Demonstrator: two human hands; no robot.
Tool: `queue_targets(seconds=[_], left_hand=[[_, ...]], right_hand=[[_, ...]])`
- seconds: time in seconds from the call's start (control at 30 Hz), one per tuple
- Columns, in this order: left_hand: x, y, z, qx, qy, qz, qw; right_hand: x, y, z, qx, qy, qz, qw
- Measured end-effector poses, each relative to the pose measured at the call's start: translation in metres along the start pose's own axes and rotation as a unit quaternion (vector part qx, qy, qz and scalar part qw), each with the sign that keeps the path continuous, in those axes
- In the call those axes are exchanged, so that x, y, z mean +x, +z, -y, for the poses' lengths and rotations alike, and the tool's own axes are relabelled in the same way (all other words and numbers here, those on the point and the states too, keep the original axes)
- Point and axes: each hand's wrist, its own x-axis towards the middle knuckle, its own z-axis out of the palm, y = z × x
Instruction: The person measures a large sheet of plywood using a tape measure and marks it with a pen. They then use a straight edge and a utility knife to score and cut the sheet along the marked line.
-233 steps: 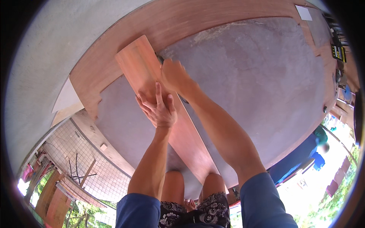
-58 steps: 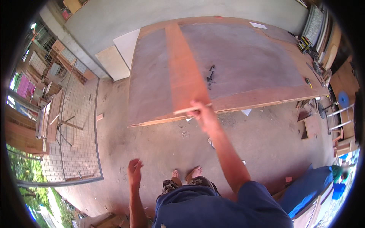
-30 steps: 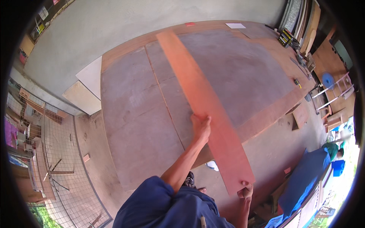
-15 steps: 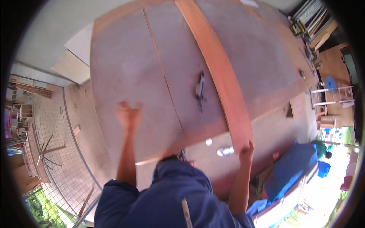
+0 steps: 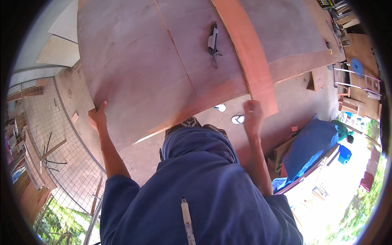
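A large, flat brownish-grey panel [image 5: 134, 69] fills the space before me, with a thin dark line running across it. My left hand [image 5: 98, 117] grips the panel's left edge near its front corner, thumb on top. A long orange-brown wooden strip [image 5: 249, 45] lies over the panel, its near end sticking out past the front edge. My right hand [image 5: 253, 116] is beside that end, with curled fingers blurred by motion; whether it touches the strip I cannot tell. On the panel, left of the strip, lies a black and light-grey hand tool [image 5: 213, 41].
Wire mesh fencing [image 5: 61, 134] stands on the left. A blue tarp [image 5: 312, 143] covers something at right. A slipper [image 5: 238, 119] lies on the floor under the strip's end. A ladder-like frame [image 5: 359, 77] and a person in green [image 5: 342, 130] are farther right.
My left hand has come down from above the panel to its left edge. My right hand has shifted from the strip's end corner to its left side. The view has tilted nearer to me.
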Motion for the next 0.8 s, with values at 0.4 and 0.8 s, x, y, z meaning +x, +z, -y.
queue_targets(seconds=[0.4,0.8], left_hand=[[-0.002,-0.158,-0.029,-0.426,0.007,0.297,0.854],[-0.119,-0.078,-0.013,-0.613,0.030,0.342,0.711]], right_hand=[[-0.077,0.115,0.108,0.386,0.389,0.468,0.693],[-0.144,0.120,0.183,0.460,0.204,0.229,0.833]])
